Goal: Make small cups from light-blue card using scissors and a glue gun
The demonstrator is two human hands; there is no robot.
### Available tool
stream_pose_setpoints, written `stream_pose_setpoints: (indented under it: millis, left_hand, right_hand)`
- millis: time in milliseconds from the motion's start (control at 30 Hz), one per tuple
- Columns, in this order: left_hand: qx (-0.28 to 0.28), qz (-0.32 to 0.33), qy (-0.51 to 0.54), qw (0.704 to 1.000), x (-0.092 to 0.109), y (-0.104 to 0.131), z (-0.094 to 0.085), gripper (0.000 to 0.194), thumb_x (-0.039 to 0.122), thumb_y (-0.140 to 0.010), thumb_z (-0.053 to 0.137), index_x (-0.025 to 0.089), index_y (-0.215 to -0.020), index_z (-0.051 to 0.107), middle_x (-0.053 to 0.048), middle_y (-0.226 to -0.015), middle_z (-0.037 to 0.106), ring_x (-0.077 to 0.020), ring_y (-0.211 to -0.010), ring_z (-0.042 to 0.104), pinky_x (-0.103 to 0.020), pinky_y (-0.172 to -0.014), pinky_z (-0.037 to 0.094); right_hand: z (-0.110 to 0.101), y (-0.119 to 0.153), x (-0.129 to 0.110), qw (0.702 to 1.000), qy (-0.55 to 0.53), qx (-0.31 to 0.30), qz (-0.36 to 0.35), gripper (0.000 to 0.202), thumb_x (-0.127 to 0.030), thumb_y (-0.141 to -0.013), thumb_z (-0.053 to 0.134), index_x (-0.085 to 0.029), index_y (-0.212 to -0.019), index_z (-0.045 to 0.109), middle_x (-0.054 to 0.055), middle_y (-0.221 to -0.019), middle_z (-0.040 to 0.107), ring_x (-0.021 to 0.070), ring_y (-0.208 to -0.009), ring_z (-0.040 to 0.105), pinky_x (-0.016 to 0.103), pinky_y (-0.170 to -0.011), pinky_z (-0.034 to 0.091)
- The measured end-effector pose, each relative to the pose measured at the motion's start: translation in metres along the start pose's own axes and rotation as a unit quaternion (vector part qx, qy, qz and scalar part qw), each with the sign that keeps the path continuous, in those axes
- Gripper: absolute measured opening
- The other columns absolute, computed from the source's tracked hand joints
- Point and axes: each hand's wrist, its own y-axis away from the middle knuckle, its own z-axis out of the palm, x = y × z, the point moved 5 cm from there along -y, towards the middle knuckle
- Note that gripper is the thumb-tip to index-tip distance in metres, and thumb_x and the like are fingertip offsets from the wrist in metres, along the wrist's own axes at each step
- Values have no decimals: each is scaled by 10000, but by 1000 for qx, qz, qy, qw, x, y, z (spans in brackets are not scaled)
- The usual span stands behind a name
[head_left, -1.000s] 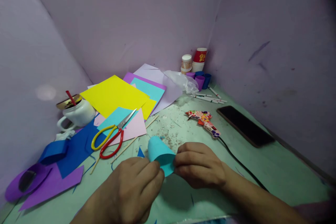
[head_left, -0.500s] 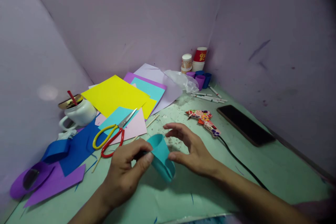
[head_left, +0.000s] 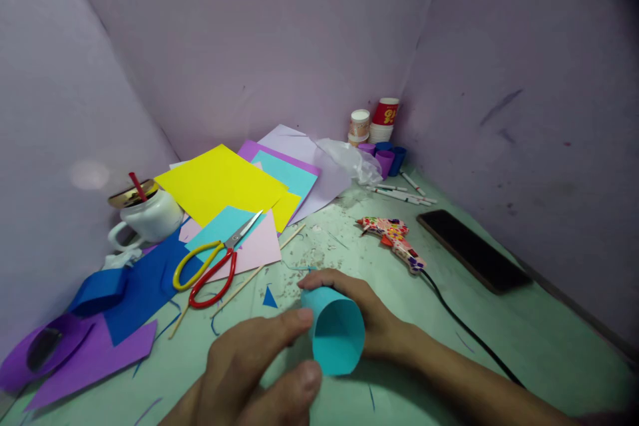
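A teal paper tube (head_left: 339, 336) is held up above the green table, its round open end facing me. My right hand (head_left: 369, 313) is wrapped round the tube from behind and from its right side. On the tube's left, my left hand (head_left: 264, 366) has thumb and forefinger apart, the fingertips close to the paper; whether they touch it is unclear. Scissors (head_left: 230, 256) with one yellow and one red handle lie on paper sheets beyond my left hand. A patterned glue gun (head_left: 394, 239) lies beyond my right hand.
A dark phone (head_left: 472, 249) lies at the right. Yellow paper (head_left: 222, 183) and other sheets cover the back left, near a white mug (head_left: 152, 216). Paper cups (head_left: 383, 121), small rolled tubes (head_left: 384, 163) and pens (head_left: 399, 195) are at the back. Purple paper (head_left: 100, 366) lies front left.
The tube has turned so its open end faces me. My right hand has closed round it, while my left hand has released its pinch and come nearer the camera.
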Motion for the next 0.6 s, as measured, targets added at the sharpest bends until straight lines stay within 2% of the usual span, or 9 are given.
stream_pose_setpoints:
  millis: [100,167,300,367,433,533,600]
  left_hand:
    - [52,-52,37,997,-6,0,-9,467,-47,-670,523,235,-1042,510,-31,-1274,526,-174,-976,583,-331,-732,572]
    - [33,-57,38,997,-8,-3,-8,482,-56,-667,514,233,-1051,494,-40,-1255,534,-178,-966,588,-347,-716,569]
    - [-2,-39,25,999,-8,-6,-5,459,-40,-671,508,223,-1046,479,-49,-1231,534,-195,-1012,574,-367,-747,553]
    - [7,-34,15,999,-8,-6,-3,435,-33,-664,505,217,-1018,485,-40,-1227,526,-188,-1038,557,-350,-779,538]
    - [30,1,6,1000,-6,-8,0,381,-11,-667,503,206,-980,511,-51,-1238,503,-194,-1060,538,-345,-806,523]
    - [23,41,4,999,-8,-14,10,333,44,-694,523,164,-1004,552,-112,-1257,462,-249,-1119,497,-401,-872,488]
    - [-14,-5,13,1000,-21,-18,19,318,64,-730,535,149,-1036,552,-142,-1238,469,-270,-1137,486,-430,-898,469]
  right_hand:
    - [-1,-2,-3,1000,-8,-5,0,532,-226,-639,747,-201,-1126,534,101,-1076,639,219,-979,628,353,-853,498]
    - [-1,-2,-3,1000,-10,-7,3,521,-231,-644,741,-204,-1122,535,99,-1071,643,221,-975,631,352,-844,502]
    - [-1,-2,-3,1000,-8,-5,5,512,-225,-643,740,-198,-1117,547,99,-1067,649,220,-971,633,349,-847,502]
    - [-1,-2,-2,1000,-10,-3,5,504,-216,-644,739,-188,-1113,557,97,-1056,654,214,-960,635,341,-845,503]
    - [0,-1,-1,1000,-16,3,8,457,-206,-663,724,-177,-1093,572,88,-1032,658,202,-923,636,328,-824,507]
    - [4,0,6,998,-16,-7,66,400,-260,-685,731,-161,-1050,599,65,-964,660,187,-841,617,309,-754,507]
    - [6,1,14,990,-7,-16,138,492,-349,-664,756,-152,-1084,595,48,-881,658,174,-748,588,297,-670,499]
